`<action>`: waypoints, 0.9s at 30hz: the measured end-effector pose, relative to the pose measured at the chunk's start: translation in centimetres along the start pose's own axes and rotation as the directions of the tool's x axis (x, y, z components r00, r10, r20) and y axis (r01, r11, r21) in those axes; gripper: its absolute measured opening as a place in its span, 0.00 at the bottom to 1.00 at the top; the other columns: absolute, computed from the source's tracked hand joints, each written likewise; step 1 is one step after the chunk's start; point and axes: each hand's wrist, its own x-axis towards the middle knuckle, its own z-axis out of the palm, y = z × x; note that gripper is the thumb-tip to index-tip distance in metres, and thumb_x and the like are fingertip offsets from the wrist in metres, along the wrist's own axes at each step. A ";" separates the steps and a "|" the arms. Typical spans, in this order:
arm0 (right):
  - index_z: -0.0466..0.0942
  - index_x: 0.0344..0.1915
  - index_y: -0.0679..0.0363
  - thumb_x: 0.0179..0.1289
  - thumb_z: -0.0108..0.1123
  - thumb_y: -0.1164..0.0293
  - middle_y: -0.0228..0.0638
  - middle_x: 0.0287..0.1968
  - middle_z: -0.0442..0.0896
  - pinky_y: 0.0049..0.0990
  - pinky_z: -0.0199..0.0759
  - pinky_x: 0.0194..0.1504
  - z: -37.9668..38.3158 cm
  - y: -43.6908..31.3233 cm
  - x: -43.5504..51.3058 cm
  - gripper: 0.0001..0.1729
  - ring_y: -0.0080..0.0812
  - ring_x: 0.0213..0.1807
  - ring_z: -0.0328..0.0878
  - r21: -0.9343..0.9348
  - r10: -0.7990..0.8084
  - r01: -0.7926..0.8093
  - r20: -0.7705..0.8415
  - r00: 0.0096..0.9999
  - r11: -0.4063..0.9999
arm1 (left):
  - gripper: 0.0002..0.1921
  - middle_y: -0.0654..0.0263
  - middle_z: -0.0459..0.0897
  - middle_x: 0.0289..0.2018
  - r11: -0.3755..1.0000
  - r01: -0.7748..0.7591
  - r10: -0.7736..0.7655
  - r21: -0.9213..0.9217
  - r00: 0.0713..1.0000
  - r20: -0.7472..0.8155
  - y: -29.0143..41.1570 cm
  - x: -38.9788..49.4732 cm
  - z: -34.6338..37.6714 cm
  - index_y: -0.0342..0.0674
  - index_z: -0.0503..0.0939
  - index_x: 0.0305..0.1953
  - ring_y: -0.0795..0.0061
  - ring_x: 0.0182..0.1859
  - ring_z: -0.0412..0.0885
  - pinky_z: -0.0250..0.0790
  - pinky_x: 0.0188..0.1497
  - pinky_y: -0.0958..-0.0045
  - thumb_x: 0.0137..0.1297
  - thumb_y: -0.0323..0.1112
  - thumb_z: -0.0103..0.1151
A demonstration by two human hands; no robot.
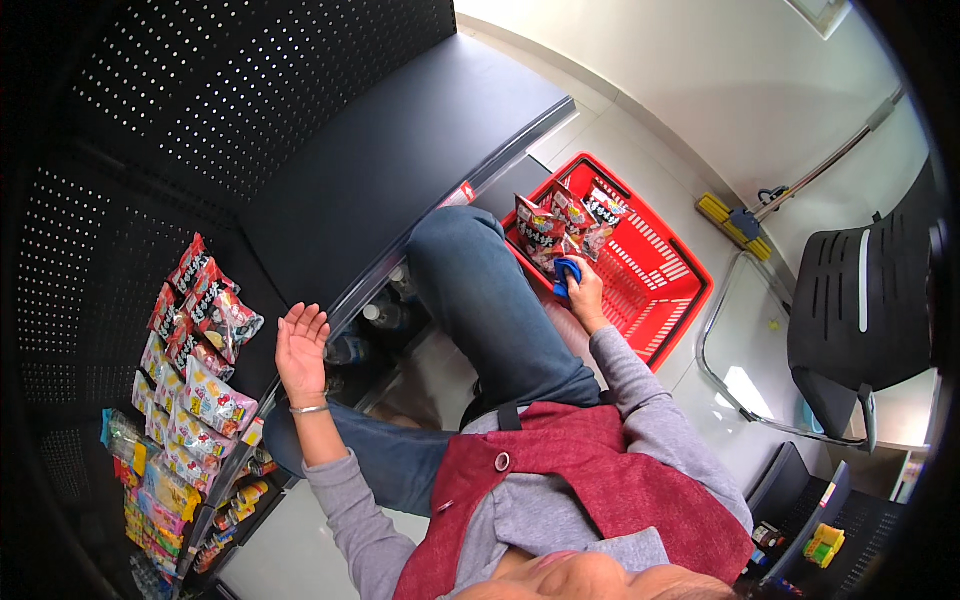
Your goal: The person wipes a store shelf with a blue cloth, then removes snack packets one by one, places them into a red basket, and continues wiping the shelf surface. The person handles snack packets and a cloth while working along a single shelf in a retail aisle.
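Palm up and holding nothing, my left hand (pixel 303 352) is beside the front edge of a black metal shelf (pixel 390 142). To its left, red snack bags (pixel 206 304) and pale pink-and-white snack bags (pixel 214 397) stand in rows on the shelf. My right hand (pixel 585 292) grips a folded blue cloth (pixel 566 276) over the near-left rim of a red plastic shopping basket (pixel 679 285). Several red-and-black snack bags (pixel 574 214) are in the basket, close to the cloth. The basket is on the tiled floor, to the right of my bent knee.
Bottles (pixel 382 315) stand on the lower shelf behind my knee. A black chair (pixel 862 300) with a metal frame is at right. Near the wall leans a yellow sponge mop (pixel 735 225). Another black shelf unit (pixel 825 502) stands at lower right.
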 end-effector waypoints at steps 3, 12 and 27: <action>0.80 0.54 0.56 0.61 0.63 0.76 0.46 0.49 0.86 0.38 0.79 0.53 -0.5 0.5 0.5 0.19 0.49 0.50 0.85 -0.075 -0.047 0.050 0.049 0.998 0.996 | 0.22 0.52 0.83 0.55 0.999 -0.024 0.025 0.036 0.999 -0.021 0.2 0.0 0.1 0.34 0.75 0.60 0.62 0.56 0.82 0.75 0.59 0.63 0.81 0.47 0.46; 0.81 0.57 0.57 0.58 0.59 0.75 0.49 0.50 0.87 0.38 0.77 0.55 -3.5 -2.8 1.7 0.25 0.45 0.52 0.86 -0.109 -0.043 0.065 0.192 0.980 0.992 | 0.14 0.59 0.85 0.50 0.799 -0.248 0.462 0.548 0.836 -0.296 5.6 0.2 0.3 0.36 0.78 0.56 0.71 0.53 0.82 0.73 0.57 0.71 0.73 0.33 0.59; 0.76 0.61 0.62 0.77 0.55 0.58 0.45 0.48 0.86 0.24 0.76 0.41 9.0 -32.9 6.5 0.23 0.29 0.39 0.80 0.716 -0.287 -0.546 0.685 0.670 0.434 | 0.43 0.35 0.79 0.54 0.365 0.159 0.806 0.917 0.438 -0.397 10.5 7.0 -11.6 0.20 0.65 0.64 0.41 0.56 0.79 0.72 0.60 0.52 0.59 0.51 0.69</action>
